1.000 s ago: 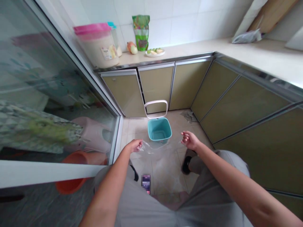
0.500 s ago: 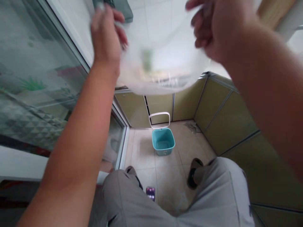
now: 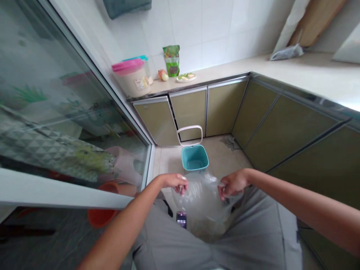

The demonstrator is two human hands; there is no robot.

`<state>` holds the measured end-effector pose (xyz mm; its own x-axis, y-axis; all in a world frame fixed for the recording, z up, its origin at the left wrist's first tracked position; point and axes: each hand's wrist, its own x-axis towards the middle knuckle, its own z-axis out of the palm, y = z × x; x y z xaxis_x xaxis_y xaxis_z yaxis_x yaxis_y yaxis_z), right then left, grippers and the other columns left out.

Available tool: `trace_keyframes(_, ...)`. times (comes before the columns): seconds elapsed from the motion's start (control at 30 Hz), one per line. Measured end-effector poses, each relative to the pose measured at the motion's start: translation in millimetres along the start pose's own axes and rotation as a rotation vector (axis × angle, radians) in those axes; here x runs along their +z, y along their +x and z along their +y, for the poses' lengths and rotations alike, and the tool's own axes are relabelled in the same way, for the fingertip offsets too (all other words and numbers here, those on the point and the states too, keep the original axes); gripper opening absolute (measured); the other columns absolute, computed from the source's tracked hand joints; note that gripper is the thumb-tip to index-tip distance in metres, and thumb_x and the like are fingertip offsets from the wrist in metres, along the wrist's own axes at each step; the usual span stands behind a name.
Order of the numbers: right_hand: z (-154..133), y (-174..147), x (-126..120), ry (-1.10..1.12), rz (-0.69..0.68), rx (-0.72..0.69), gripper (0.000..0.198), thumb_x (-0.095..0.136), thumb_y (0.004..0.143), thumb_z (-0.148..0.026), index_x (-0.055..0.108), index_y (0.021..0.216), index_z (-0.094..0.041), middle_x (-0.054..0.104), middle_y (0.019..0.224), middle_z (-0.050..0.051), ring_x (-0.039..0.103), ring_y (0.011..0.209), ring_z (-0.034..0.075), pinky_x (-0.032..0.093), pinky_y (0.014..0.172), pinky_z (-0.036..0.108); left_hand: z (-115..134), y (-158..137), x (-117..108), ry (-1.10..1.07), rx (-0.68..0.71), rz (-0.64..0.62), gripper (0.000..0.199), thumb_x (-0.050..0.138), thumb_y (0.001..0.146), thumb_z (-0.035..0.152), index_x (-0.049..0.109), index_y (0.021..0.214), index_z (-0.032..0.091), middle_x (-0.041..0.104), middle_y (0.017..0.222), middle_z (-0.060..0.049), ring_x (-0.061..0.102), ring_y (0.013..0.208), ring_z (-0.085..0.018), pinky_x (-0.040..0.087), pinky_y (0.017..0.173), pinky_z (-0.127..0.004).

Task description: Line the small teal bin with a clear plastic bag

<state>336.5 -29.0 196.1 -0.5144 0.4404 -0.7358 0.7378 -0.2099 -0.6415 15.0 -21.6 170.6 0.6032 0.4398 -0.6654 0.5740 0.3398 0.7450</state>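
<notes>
A clear plastic bag (image 3: 204, 195) is stretched between my two hands, low over my lap and the floor. My left hand (image 3: 176, 182) is closed on its left edge, and my right hand (image 3: 232, 183) grips the right edge. Just beyond the bag stands a teal bin (image 3: 195, 157) on the floor, with nothing visible inside. Its white rim frame (image 3: 190, 144) is hinged up at the back. The bag partly covers the bin's near side.
A phone (image 3: 181, 219) lies on the floor between my legs. Olive cabinets (image 3: 188, 108) line the back and right. The counter holds a pink-lidded container (image 3: 131, 78), an onion (image 3: 162, 75), a green pouch (image 3: 172, 62) and a plate (image 3: 180, 80). A glass door (image 3: 70, 93) stands left.
Both hands have come down from high in front of me to above my lap, bringing the plastic bag with them. The teal bin has stayed in place.
</notes>
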Motion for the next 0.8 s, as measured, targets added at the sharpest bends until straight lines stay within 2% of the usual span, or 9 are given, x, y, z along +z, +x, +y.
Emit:
trace_keyframes(0.03, 0, -1, -10, 0.021, -0.118, -0.059, 0.02, 0.085, 0.07, -0.036, 0.082, 0.085, -0.023, 0.045, 0.051, -0.002, 0.039, 0.044, 0.009, 0.026, 0.045, 0.02, -1, 1, -15, -0.056, 0.031, 0.083, 0.041, 0.076, 0.084, 0.058, 0.074, 0.072, 0.019, 0.068, 0.063, -0.007, 0.064, 0.06, -0.017, 0.051, 0.058, -0.029)
trace_keyframes(0.07, -2, -4, -22, 0.066, -0.15, -0.115, 0.024, 0.083, 0.072, -0.038, 0.082, 0.091, -0.023, 0.042, 0.051, -0.004, 0.033, 0.044, 0.008, 0.022, 0.044, 0.02, 1, 1, -29, -0.123, 0.058, 0.191, 0.038, 0.076, 0.086, 0.054, 0.075, 0.074, 0.017, 0.063, 0.058, -0.004, 0.062, 0.058, -0.016, 0.05, 0.059, -0.028)
trace_keyframes(0.17, -18, -11, -60, 0.231, 0.052, -0.158, 0.032, 0.082, 0.073, -0.038, 0.077, 0.102, -0.024, 0.038, 0.054, -0.007, 0.027, 0.046, 0.008, 0.017, 0.042, 0.021, 18, 2, -64, -0.361, 0.156, 0.518, 0.025, 0.074, 0.089, 0.039, 0.074, 0.088, 0.014, 0.049, 0.054, 0.003, 0.061, 0.057, -0.014, 0.052, 0.065, -0.028)
trace_keyframes(0.27, -36, -12, -88, 0.286, 0.27, -0.155, 0.035, 0.082, 0.077, -0.037, 0.073, 0.108, -0.024, 0.039, 0.056, -0.007, 0.027, 0.046, 0.007, 0.016, 0.041, 0.021, 38, 1, -86, -0.515, 0.282, 0.707, 0.026, 0.071, 0.091, 0.03, 0.072, 0.111, 0.013, 0.046, 0.057, 0.006, 0.056, 0.053, -0.011, 0.051, 0.063, -0.026)
trace_keyframes(0.37, -49, -8, -108, 0.278, 0.425, -0.157, 0.035, 0.08, 0.082, -0.038, 0.072, 0.112, -0.023, 0.043, 0.058, -0.006, 0.029, 0.044, 0.006, 0.02, 0.041, 0.021, 55, -3, -100, -0.534, 0.346, 0.737, 0.043, 0.067, 0.093, 0.028, 0.063, 0.133, 0.012, 0.035, 0.053, 0.01, 0.045, 0.044, -0.01, 0.046, 0.055, -0.025)
trace_keyframes(0.5, -61, -4, -127, 0.267, 0.513, -0.192, 0.03, 0.08, 0.084, -0.04, 0.07, 0.105, -0.021, 0.048, 0.061, -0.004, 0.031, 0.044, 0.006, 0.021, 0.041, 0.02, 71, -9, -115, -0.509, 0.356, 0.777, 0.058, 0.064, 0.093, 0.025, 0.05, 0.148, 0.013, 0.03, 0.053, 0.013, 0.036, 0.041, -0.008, 0.045, 0.053, -0.024)
trace_keyframes(0.63, -65, -2, -140, 0.253, 0.573, -0.193, 0.028, 0.075, 0.089, -0.035, 0.068, 0.112, -0.022, 0.046, 0.061, -0.005, 0.031, 0.045, 0.006, 0.02, 0.042, 0.02, 77, -10, -126, -0.48, 0.366, 0.836, 0.063, 0.062, 0.092, 0.021, 0.047, 0.153, 0.015, 0.029, 0.055, 0.013, 0.035, 0.041, -0.008, 0.042, 0.052, -0.022)
trace_keyframes(0.8, -51, 7, -145, 0.259, 0.614, -0.155, 0.034, 0.072, 0.09, -0.032, 0.067, 0.123, -0.025, 0.046, 0.062, -0.004, 0.034, 0.046, 0.007, 0.026, 0.045, 0.02, 61, 2, -133, -0.443, 0.367, 0.885, 0.069, 0.067, 0.086, 0.021, 0.049, 0.152, 0.015, 0.031, 0.056, 0.013, 0.034, 0.041, -0.006, 0.03, 0.047, -0.019)
